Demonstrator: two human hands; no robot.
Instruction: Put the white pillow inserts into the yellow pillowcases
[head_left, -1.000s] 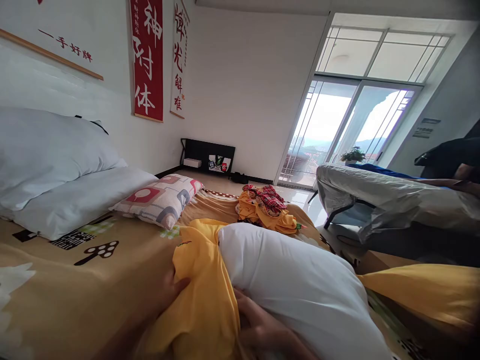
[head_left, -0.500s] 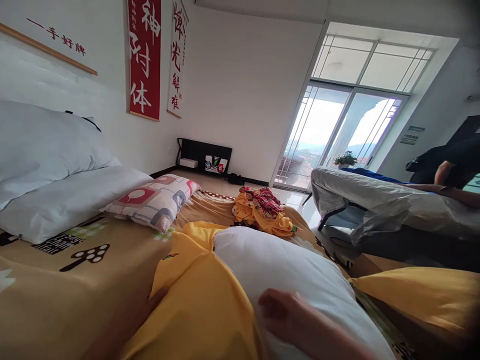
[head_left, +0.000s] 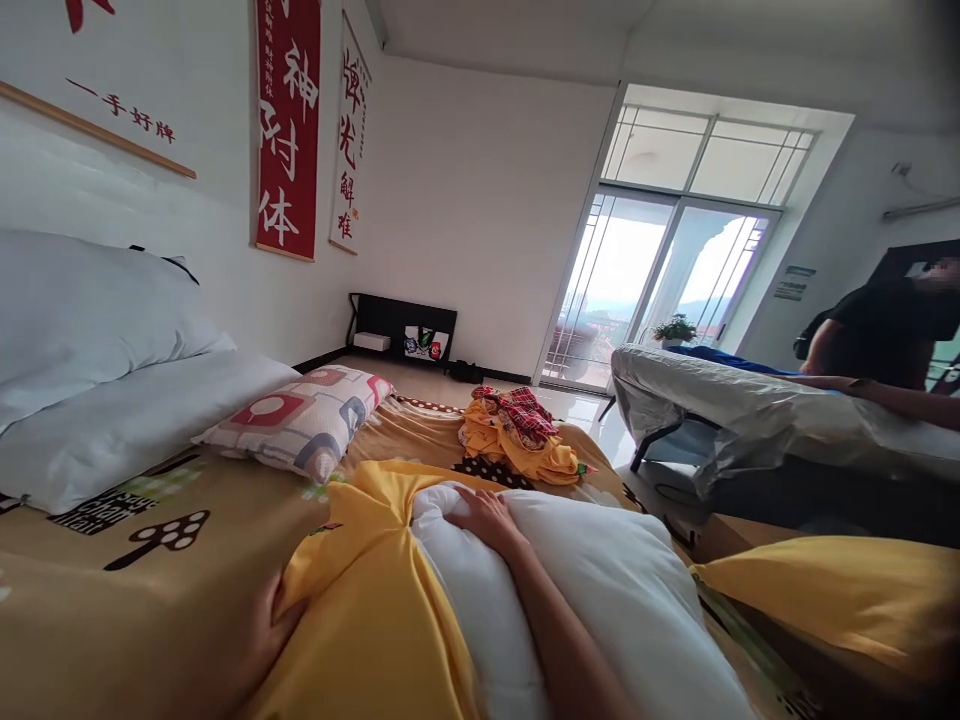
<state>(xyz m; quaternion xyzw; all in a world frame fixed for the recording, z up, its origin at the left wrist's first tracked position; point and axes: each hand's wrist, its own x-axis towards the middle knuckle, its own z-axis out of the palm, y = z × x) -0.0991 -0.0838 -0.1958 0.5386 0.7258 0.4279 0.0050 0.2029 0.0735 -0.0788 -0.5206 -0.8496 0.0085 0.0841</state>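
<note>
A white pillow (head_left: 600, 580) lies in front of me on the bed, half inside a yellow pillowcase (head_left: 375, 620). My right hand (head_left: 484, 518) reaches over the pillow and presses its far top end, fingers curled into the stuffing by the case's opening. At the lower left my left hand (head_left: 262, 630) grips the edge of the yellow case, thumb on the fabric.
The bed (head_left: 112, 590) has a tan mushroom-print sheet. Two white pillows (head_left: 90, 350) and a patterned pillow (head_left: 300, 420) lie at the left. A heap of yellow and red clothes (head_left: 517, 430) sits farther off. A person in black (head_left: 885, 340) is at a silver-covered cot (head_left: 750, 410) on the right.
My right hand has moved from the pillow's near end up to its far end. The yellow case now sits higher over the pillow. My view has tilted up.
</note>
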